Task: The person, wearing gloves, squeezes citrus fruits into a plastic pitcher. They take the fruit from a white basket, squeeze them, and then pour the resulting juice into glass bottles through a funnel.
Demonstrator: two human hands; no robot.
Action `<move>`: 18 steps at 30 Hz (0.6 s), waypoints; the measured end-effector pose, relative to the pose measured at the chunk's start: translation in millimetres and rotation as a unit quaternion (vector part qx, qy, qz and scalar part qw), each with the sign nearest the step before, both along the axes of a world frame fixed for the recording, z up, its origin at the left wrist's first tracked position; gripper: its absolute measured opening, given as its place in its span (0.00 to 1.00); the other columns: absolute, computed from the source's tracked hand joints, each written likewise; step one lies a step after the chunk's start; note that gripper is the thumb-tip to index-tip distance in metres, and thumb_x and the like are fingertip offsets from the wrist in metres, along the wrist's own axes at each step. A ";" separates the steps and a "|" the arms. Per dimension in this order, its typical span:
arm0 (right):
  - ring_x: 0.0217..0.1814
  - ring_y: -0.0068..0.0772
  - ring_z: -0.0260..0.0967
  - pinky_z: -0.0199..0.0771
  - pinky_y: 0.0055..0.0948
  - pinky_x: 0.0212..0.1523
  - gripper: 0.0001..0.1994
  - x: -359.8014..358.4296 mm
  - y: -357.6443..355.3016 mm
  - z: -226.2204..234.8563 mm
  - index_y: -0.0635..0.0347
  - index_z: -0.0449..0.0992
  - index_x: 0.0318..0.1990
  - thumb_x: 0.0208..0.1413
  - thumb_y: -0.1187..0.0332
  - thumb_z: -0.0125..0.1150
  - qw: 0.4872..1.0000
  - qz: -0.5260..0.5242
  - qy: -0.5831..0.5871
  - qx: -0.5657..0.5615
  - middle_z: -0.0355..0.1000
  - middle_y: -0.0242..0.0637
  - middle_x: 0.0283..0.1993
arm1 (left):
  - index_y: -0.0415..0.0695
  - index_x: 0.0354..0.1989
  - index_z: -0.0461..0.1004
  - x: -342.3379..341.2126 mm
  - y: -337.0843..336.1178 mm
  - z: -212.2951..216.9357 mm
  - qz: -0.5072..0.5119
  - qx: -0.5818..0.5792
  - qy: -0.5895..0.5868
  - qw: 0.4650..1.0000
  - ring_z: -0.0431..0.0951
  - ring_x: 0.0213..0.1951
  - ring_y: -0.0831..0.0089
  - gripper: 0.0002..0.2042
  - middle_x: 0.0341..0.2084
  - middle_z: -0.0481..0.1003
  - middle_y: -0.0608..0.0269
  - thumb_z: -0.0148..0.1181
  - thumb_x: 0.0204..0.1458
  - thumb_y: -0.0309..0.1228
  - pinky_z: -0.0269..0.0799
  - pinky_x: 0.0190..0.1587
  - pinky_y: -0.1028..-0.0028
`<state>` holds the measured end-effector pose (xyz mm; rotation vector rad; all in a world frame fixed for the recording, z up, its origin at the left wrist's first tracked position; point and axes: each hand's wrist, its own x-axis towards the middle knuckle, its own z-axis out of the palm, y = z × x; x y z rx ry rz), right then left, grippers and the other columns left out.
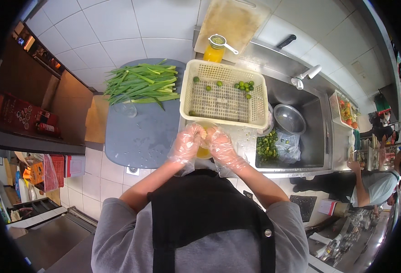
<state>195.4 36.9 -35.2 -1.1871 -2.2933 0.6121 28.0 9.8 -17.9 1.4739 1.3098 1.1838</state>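
Note:
Both hands wear loose clear plastic gloves and meet above a bowl (204, 153) with yellow liquid in it. The fingers of my left hand (189, 142) are bent closed, with a small pale bit showing at the tips. Close beside it, my right hand (222, 144) is also closed, fingertips turned inward; what it grips is hidden. Just beyond them stands a cream plastic crate (225, 119) with several small green citrus fruits (244, 85) inside, mostly towards its far right corner.
Left, long green leafy stalks (143, 82) lie on a grey board (137, 136). Behind the crate, a strainer (218, 41) rests on a container of orange-yellow liquid (213, 54). The sink (316, 150) at right holds a metal bowl (290, 118) and green peels (268, 148). Another person (368, 189) stands far right.

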 end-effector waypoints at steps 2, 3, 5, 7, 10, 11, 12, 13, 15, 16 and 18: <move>0.38 0.60 0.70 0.72 0.50 0.39 0.07 1.3 0.4 -4.6 0.62 0.68 0.40 0.54 0.74 0.56 1.000 -0.004 0.008 0.015 0.69 0.53 0.34 | 0.39 0.37 0.74 -1.0 1.8 0.4 -0.005 0.021 0.007 1.000 0.77 0.32 0.68 0.06 0.28 0.76 0.56 0.52 0.53 0.18 0.73 0.38 0.69; 0.40 0.59 0.70 0.72 0.50 0.40 0.07 1.3 -0.1 -4.3 0.62 0.69 0.40 0.53 0.75 0.56 1.000 -0.015 0.004 0.009 0.69 0.53 0.35 | 0.38 0.37 0.74 -0.8 3.1 4.3 -0.009 0.042 0.013 0.999 0.77 0.32 0.68 0.07 0.28 0.77 0.56 0.53 0.52 0.16 0.73 0.39 0.69; 0.41 0.59 0.70 0.71 0.50 0.40 0.07 3.3 -0.5 -2.0 0.62 0.69 0.39 0.53 0.76 0.55 1.000 -0.028 0.000 0.002 0.69 0.52 0.35 | 0.39 0.37 0.74 -1.0 3.3 13.0 -0.009 0.039 0.031 0.999 0.78 0.33 0.66 0.07 0.29 0.77 0.55 0.53 0.52 0.17 0.73 0.39 0.69; 0.45 0.57 0.69 0.72 0.49 0.40 0.07 1.4 0.4 18.8 0.62 0.70 0.39 0.52 0.76 0.55 0.996 0.014 0.013 0.084 0.69 0.51 0.37 | 0.39 0.37 0.75 -3.1 2.4 30.8 -0.006 0.037 0.050 0.998 0.78 0.33 0.64 0.07 0.29 0.77 0.55 0.54 0.51 0.17 0.73 0.40 0.68; 0.42 0.59 0.69 0.72 0.50 0.42 0.07 0.7 -2.8 28.1 0.63 0.70 0.41 0.56 0.74 0.52 0.997 -0.010 0.040 0.070 0.69 0.53 0.39 | 0.40 0.37 0.76 -4.3 0.2 40.4 -0.016 0.060 0.054 0.997 0.79 0.34 0.60 0.08 0.30 0.78 0.53 0.55 0.50 0.17 0.73 0.40 0.66; 0.42 0.59 0.69 0.72 0.50 0.42 0.07 0.5 -4.9 21.0 0.63 0.70 0.41 0.56 0.74 0.52 0.997 -0.012 0.040 0.072 0.69 0.53 0.39 | 0.40 0.36 0.76 -5.3 -1.2 31.4 -0.017 0.023 0.042 0.999 0.79 0.34 0.60 0.06 0.30 0.78 0.54 0.55 0.53 0.19 0.73 0.39 0.67; 0.42 0.59 0.69 0.72 0.48 0.42 0.07 1.1 -4.4 7.1 0.63 0.70 0.42 0.57 0.74 0.51 0.998 -0.002 0.011 0.066 0.69 0.54 0.39 | 0.40 0.36 0.76 -5.2 1.4 26.8 -0.020 -0.010 0.029 0.999 0.79 0.33 0.60 0.04 0.29 0.78 0.54 0.54 0.55 0.21 0.73 0.38 0.67; 0.42 0.58 0.69 0.73 0.47 0.42 0.07 -0.4 -3.2 4.0 0.62 0.70 0.43 0.58 0.73 0.50 0.998 0.005 -0.019 0.060 0.69 0.55 0.40 | 0.40 0.36 0.76 -4.8 5.3 26.5 -0.028 -0.005 0.027 0.999 0.79 0.33 0.60 0.04 0.29 0.78 0.54 0.54 0.55 0.21 0.73 0.38 0.67; 0.42 0.51 0.71 0.74 0.41 0.42 0.10 -1.2 -5.7 2.0 0.63 0.70 0.48 0.63 0.70 0.48 0.998 -0.057 -0.030 0.012 0.71 0.51 0.41 | 0.41 0.35 0.78 0.3 8.9 30.6 0.021 0.121 0.057 0.991 0.79 0.32 0.61 0.05 0.29 0.78 0.55 0.55 0.56 0.22 0.73 0.37 0.68; 0.43 0.53 0.72 0.75 0.43 0.44 0.12 1.3 -7.1 3.3 0.65 0.70 0.50 0.62 0.70 0.50 0.992 -0.060 0.070 -0.083 0.71 0.53 0.44 | 0.43 0.35 0.80 2.1 9.8 36.6 0.048 0.119 0.096 0.987 0.78 0.33 0.61 0.05 0.31 0.79 0.57 0.58 0.54 0.22 0.73 0.38 0.66; 0.50 0.48 0.73 0.75 0.39 0.51 0.17 -12.2 -12.3 62.0 0.67 0.68 0.57 0.63 0.69 0.52 0.751 -0.135 0.432 -0.481 0.69 0.51 0.56 | 0.44 0.35 0.80 -1.1 14.0 40.7 0.040 0.175 0.140 0.974 0.77 0.34 0.60 0.05 0.32 0.79 0.59 0.59 0.53 0.23 0.73 0.38 0.64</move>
